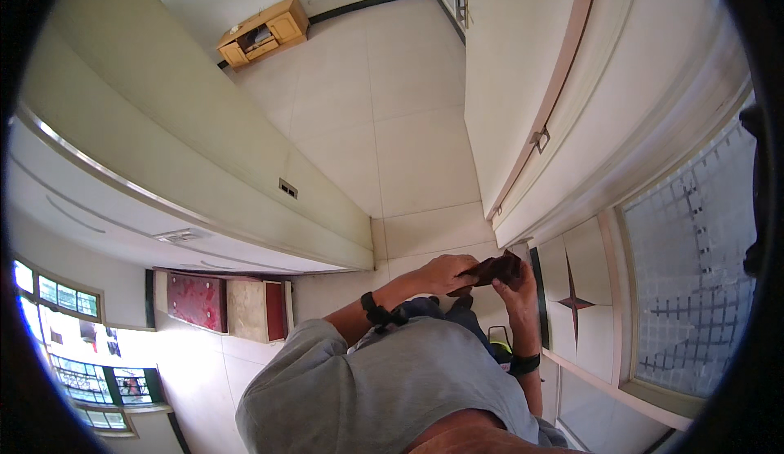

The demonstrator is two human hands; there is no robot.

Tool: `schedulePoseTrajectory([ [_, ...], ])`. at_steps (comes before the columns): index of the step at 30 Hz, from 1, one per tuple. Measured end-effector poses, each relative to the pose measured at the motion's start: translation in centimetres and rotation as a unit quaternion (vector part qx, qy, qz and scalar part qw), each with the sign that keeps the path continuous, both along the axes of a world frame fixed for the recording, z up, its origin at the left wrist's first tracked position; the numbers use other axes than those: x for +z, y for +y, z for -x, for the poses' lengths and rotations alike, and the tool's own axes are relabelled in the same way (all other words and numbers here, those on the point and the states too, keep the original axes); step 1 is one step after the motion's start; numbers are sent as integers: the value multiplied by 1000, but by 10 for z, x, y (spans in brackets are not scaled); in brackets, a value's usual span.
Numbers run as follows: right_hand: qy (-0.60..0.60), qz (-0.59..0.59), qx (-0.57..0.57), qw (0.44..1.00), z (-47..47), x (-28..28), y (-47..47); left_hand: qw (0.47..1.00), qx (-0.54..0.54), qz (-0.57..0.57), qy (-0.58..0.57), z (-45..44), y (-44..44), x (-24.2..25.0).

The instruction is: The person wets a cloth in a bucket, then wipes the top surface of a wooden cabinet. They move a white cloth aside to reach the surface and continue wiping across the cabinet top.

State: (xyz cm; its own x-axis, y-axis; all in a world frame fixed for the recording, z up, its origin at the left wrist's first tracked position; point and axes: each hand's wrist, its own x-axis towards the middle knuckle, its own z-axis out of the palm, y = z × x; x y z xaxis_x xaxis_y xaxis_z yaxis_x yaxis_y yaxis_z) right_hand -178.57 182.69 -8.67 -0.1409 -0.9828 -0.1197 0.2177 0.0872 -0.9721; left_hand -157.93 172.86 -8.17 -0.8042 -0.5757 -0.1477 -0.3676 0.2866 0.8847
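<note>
Both of my hands meet in front of my body at waist height, around a dark brown, folded, soft-looking item [497, 268]. Whether it is a cloth or a leather piece such as a wallet, I cannot tell. My left hand [449, 272] grips its left end, with the fingers partly hidden. On its right side, my right hand [517, 285] holds it with the thumb up against the lower edge. A dark band circles each wrist. Under the hands, my shoes [460, 302] stand on pale floor tiles.
A doorway with an open white door [520, 86] lies ahead. Beyond it stands a low wooden cabinet [263, 34]. To my right is a panel with a glazed window [692, 270]. A red-topped cabinet [196, 302] is at left. A yellow-green object [501, 347] sits near my legs.
</note>
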Motion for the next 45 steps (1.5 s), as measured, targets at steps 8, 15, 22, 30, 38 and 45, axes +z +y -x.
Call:
schedulePoseTrajectory([
  [8, -39, -2, -19, 999, -4, -10, -47, 962, 182, 125, 159, -16, -24, 4],
  [15, -80, -40, -17, 996, -16, -11, -108, 963, 225, -84, 124, -50, -73, 10],
  [22, -51, -48, 22, 997, -62, -18, -194, 973, 223, 44, 45, -99, -144, -28],
  [30, 44, -133, 52, 989, -110, -29, -278, 926, 241, -218, 192, -161, -238, -41],
  [38, 78, -153, 229, 958, -126, -48, -377, 913, 259, -271, 163, -170, -326, -24],
  [45, 234, -56, 264, 934, -141, -48, -511, 932, 318, -152, 90, -163, -418, -19],
])
